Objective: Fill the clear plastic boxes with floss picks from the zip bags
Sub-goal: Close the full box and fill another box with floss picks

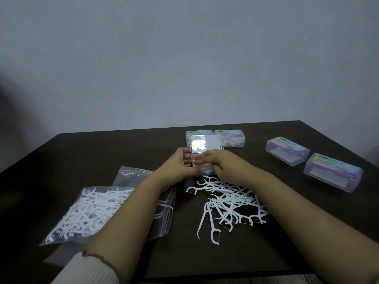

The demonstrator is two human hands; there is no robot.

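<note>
My left hand (180, 163) and right hand (220, 163) grip the open clear plastic box (202, 158), lid upright, white picks inside. Loose white floss picks (229, 201) lie just beside it, pointing all ways; the full clear zip bag (90, 210) lies left.

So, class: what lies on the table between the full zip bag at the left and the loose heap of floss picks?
In the head view, a second, nearly empty zip bag lies there, crossed by the person's left forearm.
</note>
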